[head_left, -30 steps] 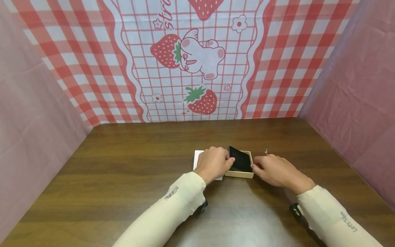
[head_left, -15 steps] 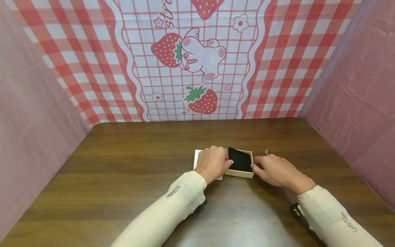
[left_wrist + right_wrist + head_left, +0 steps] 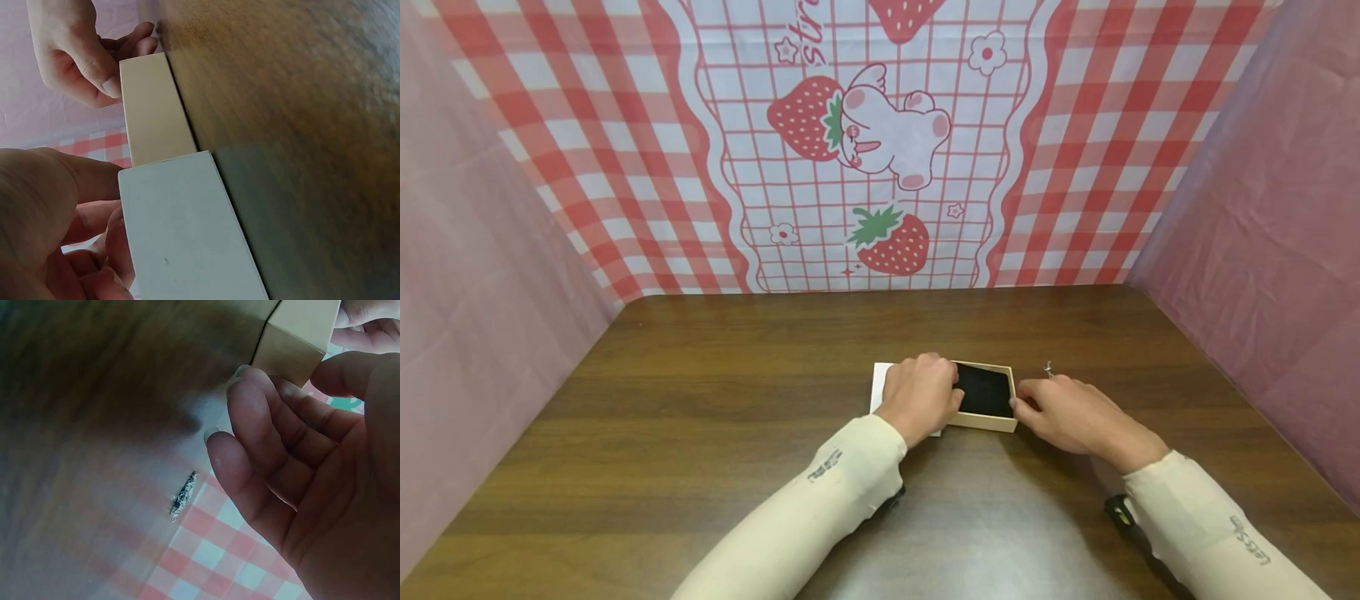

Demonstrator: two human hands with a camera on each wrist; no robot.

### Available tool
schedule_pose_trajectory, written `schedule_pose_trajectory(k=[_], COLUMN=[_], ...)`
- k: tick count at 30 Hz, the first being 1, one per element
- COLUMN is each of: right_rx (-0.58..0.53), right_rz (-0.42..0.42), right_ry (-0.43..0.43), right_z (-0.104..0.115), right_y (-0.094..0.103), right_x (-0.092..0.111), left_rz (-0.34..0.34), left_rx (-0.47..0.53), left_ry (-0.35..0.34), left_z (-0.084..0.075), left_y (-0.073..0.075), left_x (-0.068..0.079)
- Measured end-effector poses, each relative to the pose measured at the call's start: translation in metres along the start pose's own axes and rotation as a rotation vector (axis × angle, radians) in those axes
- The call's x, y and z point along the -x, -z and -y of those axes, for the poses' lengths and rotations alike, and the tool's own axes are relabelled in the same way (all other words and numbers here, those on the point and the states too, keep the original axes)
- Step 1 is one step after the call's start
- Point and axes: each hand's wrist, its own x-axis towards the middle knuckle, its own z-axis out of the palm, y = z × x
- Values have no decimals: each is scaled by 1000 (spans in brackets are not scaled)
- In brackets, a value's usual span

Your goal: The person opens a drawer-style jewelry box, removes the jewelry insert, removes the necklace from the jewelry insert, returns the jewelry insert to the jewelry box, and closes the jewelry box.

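- Tan box [image 3: 981, 424]: just right of the desk's [image 3: 700, 375] middle, with a black pad [image 3: 985, 390] lying inside.
- Your right hand [image 3: 1071, 412] holds its right end between thumb and forefinger, other fingers loosely bent.
- Your left hand [image 3: 919, 397] curls at the pad's left edge, over a white piece [image 3: 880, 383]; whether it pinches the pad cannot be told.
- You seem to be settling the pad; next likely calls for pressing that edge level, box steadied.
- Silver trinket [image 3: 1048, 369]: beside your right hand, toward the desk's far right corner.

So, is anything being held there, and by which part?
The right hand holds the tan box by its right end. Whether the left hand grips the black pad cannot be told.
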Motion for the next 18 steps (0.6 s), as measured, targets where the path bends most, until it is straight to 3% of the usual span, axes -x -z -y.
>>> schedule_pose_trajectory(k=[18], right_rx=[2], right_rz=[-1], right_ry=[6], right_z=[0], right_y=[-1], right_x=[0], left_rz=[64], left_rx=[-34], left_ry=[-6], left_z=[-2], left_y=[2], left_x=[0])
